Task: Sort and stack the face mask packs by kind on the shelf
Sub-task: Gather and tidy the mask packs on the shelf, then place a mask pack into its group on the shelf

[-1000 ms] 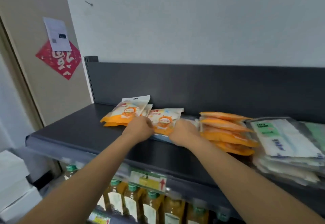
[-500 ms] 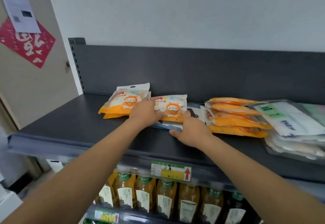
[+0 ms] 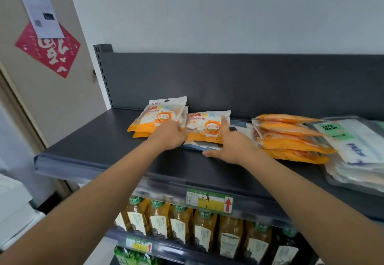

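Crosswise, the orange pack (image 3: 204, 124) (atop blue packs (image 3: 196, 147)) runs 9-to-3 o'clock: left hand (image 3: 169, 138) clutches the 9 end, right hand (image 3: 232, 146) flat-fingered at 3

At twelve o'clock we face a plain white wall (image 3: 228, 11), evenly lit. At ten o'clock stands a beige surface (image 3: 62, 98) bearing a red diamond paper (image 3: 49, 53), with a white printed sheet (image 3: 40, 12) overlapping its top corner. The dark grey shelf (image 3: 99, 148) has a matching back panel (image 3: 228, 81) (perforated along its left post). At six o'clock a green and yellow price tag (image 3: 208, 200) sits on its front rail, above a row of amber drink bottles (image 3: 180, 223). White boxes (image 3: 14, 202) sit at eight o'clock.
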### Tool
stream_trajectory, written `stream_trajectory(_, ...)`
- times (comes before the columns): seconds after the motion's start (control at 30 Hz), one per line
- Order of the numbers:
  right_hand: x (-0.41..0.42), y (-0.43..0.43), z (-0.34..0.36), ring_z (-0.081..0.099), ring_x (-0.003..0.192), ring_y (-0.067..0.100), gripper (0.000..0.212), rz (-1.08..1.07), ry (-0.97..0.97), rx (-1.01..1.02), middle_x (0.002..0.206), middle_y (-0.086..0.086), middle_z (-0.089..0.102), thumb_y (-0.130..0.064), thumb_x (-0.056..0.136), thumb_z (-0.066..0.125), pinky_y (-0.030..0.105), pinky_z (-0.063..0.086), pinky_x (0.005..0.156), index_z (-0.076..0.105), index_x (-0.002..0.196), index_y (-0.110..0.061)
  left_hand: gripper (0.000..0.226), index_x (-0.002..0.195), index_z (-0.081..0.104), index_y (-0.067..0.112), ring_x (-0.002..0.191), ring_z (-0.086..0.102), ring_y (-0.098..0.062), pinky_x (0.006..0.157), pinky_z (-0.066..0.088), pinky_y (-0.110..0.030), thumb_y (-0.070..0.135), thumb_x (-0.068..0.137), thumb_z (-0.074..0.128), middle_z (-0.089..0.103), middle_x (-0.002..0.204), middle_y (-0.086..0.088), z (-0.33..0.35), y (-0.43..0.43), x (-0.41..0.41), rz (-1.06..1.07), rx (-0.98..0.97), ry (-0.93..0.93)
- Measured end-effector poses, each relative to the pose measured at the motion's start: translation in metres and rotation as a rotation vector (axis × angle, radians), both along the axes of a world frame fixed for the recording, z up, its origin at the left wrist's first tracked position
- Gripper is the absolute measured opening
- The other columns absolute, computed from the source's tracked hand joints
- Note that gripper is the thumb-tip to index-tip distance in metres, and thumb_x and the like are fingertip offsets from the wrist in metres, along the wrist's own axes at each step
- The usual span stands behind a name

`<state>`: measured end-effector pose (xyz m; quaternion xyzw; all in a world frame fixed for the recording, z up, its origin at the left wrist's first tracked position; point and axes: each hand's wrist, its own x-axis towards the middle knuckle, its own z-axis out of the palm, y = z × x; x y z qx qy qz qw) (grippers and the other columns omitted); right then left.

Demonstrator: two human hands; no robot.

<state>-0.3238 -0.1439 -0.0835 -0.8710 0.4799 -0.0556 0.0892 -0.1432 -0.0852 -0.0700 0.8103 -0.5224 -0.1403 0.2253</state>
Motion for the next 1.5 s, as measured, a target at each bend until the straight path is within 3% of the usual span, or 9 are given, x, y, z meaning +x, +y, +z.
stream_trajectory(0.2, 0.005, 0.018, 0.015, 0.058, 0.082, 0.023, 0.11, 0.123, 0.12, -0.172, 0.103, 0.012, 0.064, -0.045, 0.085, 0.06, 0.032, 0.048, 0.07, -0.024, 0.149, -0.016, 0.02, 0.081, 0.072, 0.001, 0.075, 0.062, -0.027, 0.079, 0.054, -0.045, 0.017, 0.078, 0.06, 0.071, 0.082, -0.017, -0.002, 0.002, 0.019, -0.072, -0.054, 0.089)
stream_trajectory(0.3, 0.013, 0.028, 0.024, 0.058, 0.091, 0.027, 0.113, 0.124, 0.218, -0.172, 0.109, 0.014, 0.061, -0.033, 0.08, 0.067, 0.032, 0.045, 0.073, -0.022, 0.15, -0.021, 0.012, 0.079, 0.066, 0.006, 0.071, 0.057, -0.022, 0.066, 0.051, -0.036, 0.018, 0.078, 0.067, 0.067, 0.082, -0.013, -0.002, 0.006, 0.022, -0.097, -0.059, 0.21)
stream_trajectory(0.5, 0.012, 0.055, 0.035, 0.058, 0.076, 0.027, 0.096, 0.01, 0.284, -0.336, 0.094, 0.011, 0.064, -0.01, 0.088, 0.052, 0.036, 0.047, 0.065, -0.019, 0.15, -0.028, 0.057, 0.134, 0.044, 0.005, 0.079, 0.069, -0.019, 0.051, 0.057, -0.021, 0.012, 0.084, 0.069, 0.066, 0.111, -0.016, 0.008, 0.013, 0.014, -0.037, -0.045, 1.007)
stream_trajectory(0.63, 0.003, 0.074, 0.05, 0.047, 0.058, 0.02, 0.085, -0.014, 0.223, -0.495, 0.067, 0.001, 0.05, -0.01, 0.09, 0.047, 0.032, 0.039, 0.052, -0.009, 0.153, -0.026, 0.041, 0.127, 0.046, 0.003, 0.1, 0.064, -0.037, 0.059, 0.062, -0.037, -0.001, 0.089, 0.06, 0.052, 0.127, -0.022, 0.023, 0.023, 0.002, -0.066, -0.047, 1.395)
stream_trajectory(0.73, -0.015, 0.086, 0.06, 0.062, 0.078, 0.026, 0.074, 0.013, 0.066, -0.514, 0.094, 0.004, 0.067, -0.014, 0.088, 0.048, 0.035, 0.049, 0.064, 0.013, 0.152, -0.026, 0.018, 0.109, 0.052, -0.005, 0.088, 0.064, -0.036, 0.057, 0.061, -0.034, -0.008, 0.091, 0.053, 0.053, 0.117, -0.026, 0.035, 0.031, -0.011, -0.112, -0.033, 1.516)
stream_trajectory(0.9, -0.077, 0.111, 0.069, 0.056, 0.12, 0.025, 0.069, -0.097, -0.415, -0.48, 0.131, 0.01, 0.059, -0.042, 0.076, 0.035, 0.038, 0.045, 0.096, 0.04, 0.14, -0.016, 0.007, 0.093, 0.055, -0.009, 0.082, 0.065, -0.03, 0.063, 0.06, -0.031, -0.012, 0.091, 0.049, 0.058, 0.101, -0.027, 0.053, 0.043, -0.027, -0.208, -0.008, 1.533)
stream_trajectory(1.13, -0.122, 0.125, 0.075, 0.058, 0.072, 0.025, 0.047, -0.492, -1.332, 0.036, 0.104, 0.018, 0.059, -0.038, 0.094, 0.038, 0.034, 0.05, 0.062, 0.058, 0.122, -0.005, 0.007, 0.086, 0.068, 0.012, 0.113, 0.059, -0.023, 0.09, 0.053, -0.038, 0.008, 0.08, 0.068, 0.058, 0.128, -0.006, 0.068, 0.038, -0.075, -0.298, -0.129, 1.138)
stream_trajectory(1.3, -0.19, 0.139, 0.079, 0.061, 0.084, 0.013, 0.029, -0.573, -1.197, -0.184, 0.101, 0.007, 0.07, -0.024, 0.091, 0.063, 0.016, 0.048, 0.07, 0.065, 0.11, -0.003, 0.02, 0.102, 0.07, 0.013, 0.103, 0.063, -0.021, 0.082, 0.055, -0.031, 0.007, 0.082, 0.068, 0.068, 0.114, -0.004, 0.074, 0.032, -0.164, -0.509, -0.218, 1.033)
stream_trajectory(1.5, -0.32, 0.141, 0.075, 0.066, 0.085, 0.015, 0.022, -0.653, -1.085, -0.314, 0.097, 0.001, 0.069, -0.014, 0.086, 0.069, 0.032, 0.056, 0.079, 0.065, 0.108, -0.016, 0.04, 0.108, 0.068, 0.021, 0.097, 0.069, -0.022, 0.086, 0.056, -0.039, -0.005, 0.077, 0.071, 0.073, 0.105, -0.002, 0.073, 0.009, -0.307, -0.676, -0.325, 1.032)
